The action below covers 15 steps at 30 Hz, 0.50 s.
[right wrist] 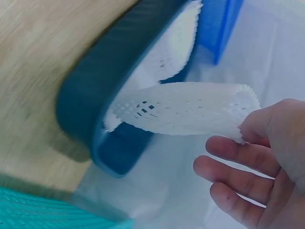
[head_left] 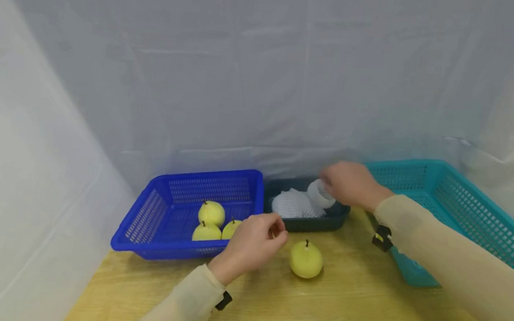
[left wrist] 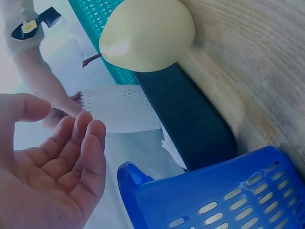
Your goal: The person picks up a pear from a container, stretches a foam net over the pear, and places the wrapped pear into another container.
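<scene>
Between thumb and forefinger my right hand [right wrist: 267,152] pinches the edge of a white foam fruit net [right wrist: 190,109], a mesh sleeve lifted partly out of a dark green tray [head_left: 308,225]. More white foam nets [head_left: 296,205] lie bunched in that tray. My left hand [head_left: 254,239] hovers by the front right corner of the blue basket, its fingers loosely curled and holding nothing, as the left wrist view [left wrist: 62,167] shows. A yellow-green pear [head_left: 306,259] stands upright on the table just right of the left hand, stem up, touched by neither hand.
The blue basket [head_left: 157,251] at left holds several pears [head_left: 211,213], partly hidden by the left hand. A teal basket [head_left: 499,222] stands at right, behind the right forearm. The wooden table [head_left: 307,318] backs onto a white sheet [head_left: 227,76].
</scene>
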Each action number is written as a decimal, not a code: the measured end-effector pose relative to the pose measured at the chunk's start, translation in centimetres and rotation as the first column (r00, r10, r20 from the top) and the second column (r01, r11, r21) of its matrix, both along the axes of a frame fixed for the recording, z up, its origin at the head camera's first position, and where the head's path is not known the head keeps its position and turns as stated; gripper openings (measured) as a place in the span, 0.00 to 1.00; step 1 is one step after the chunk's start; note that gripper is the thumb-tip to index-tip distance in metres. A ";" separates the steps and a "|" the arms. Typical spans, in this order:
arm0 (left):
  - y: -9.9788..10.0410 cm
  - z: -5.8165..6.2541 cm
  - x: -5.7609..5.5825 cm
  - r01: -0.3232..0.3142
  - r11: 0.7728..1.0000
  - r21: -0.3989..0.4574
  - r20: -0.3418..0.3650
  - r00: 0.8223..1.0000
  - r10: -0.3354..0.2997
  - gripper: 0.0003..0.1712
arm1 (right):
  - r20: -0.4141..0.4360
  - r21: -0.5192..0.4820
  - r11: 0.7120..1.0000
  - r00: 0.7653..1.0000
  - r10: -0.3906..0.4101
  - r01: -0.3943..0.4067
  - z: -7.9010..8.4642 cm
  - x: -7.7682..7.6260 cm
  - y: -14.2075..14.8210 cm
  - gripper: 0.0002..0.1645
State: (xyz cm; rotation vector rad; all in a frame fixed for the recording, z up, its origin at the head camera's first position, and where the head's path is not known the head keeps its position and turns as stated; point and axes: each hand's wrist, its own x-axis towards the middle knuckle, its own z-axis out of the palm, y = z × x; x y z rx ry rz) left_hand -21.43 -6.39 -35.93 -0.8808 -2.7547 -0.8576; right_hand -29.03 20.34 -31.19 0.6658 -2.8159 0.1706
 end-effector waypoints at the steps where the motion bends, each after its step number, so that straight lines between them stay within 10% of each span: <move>1: 0.0 0.0 0.0 0.002 1.000 0.007 0.008 1.000 -0.002 0.05 | -0.003 -0.007 1.000 1.000 0.005 -0.005 0.3 0.4 0.0 0.11; 15: -0.2 0.8 -0.6 -0.031 0.989 0.147 0.068 0.997 0.021 0.04 | 0.028 -0.128 0.990 0.997 0.071 -0.067 5.3 5.6 -1.3 0.16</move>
